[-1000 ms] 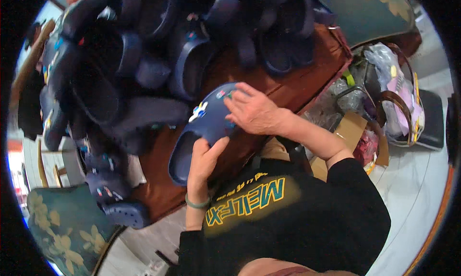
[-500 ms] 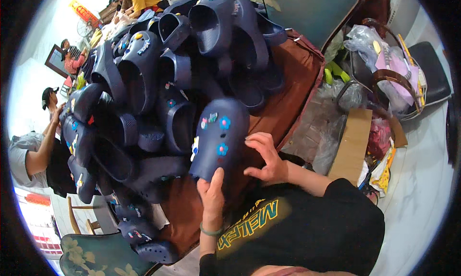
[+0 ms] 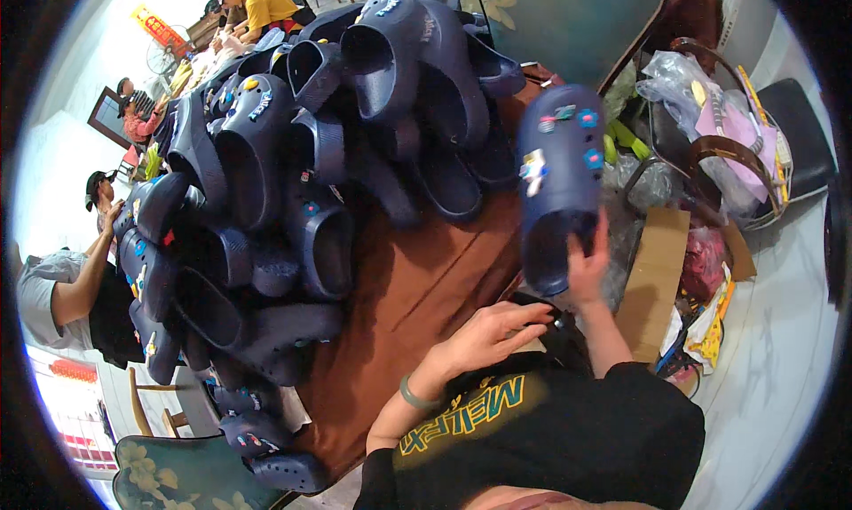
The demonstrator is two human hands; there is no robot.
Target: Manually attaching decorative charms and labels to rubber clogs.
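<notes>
At the right side of the table, my right hand point(image 3: 586, 266) grips a dark navy clog point(image 3: 561, 146) by its open end, fingers at the foot opening. The clog is raised with its toe pointing away from me; blue and pink flower charms and a white figure charm are on its upper. My left hand point(image 3: 501, 332), with a green bangle at the wrist, hovers close to my body, its fingers loosely stretched toward a black item point(image 3: 564, 332) at the table's near edge. Nothing shows in that hand. A large heap of similar navy clogs point(image 3: 257, 155) covers the table's left and far parts.
The brown tabletop point(image 3: 390, 332) shows between the heap and me. To the right stand a chair with plastic bags point(image 3: 683, 84), a cardboard piece point(image 3: 652, 288) and bagged items. Co-workers sit beyond the heap, one in yellow point(image 3: 271, 8), another at left point(image 3: 71, 288).
The clog has gone from the middle of the table to the right, passing from my left hand into my right. My left hand has let go and moved right, near my body.
</notes>
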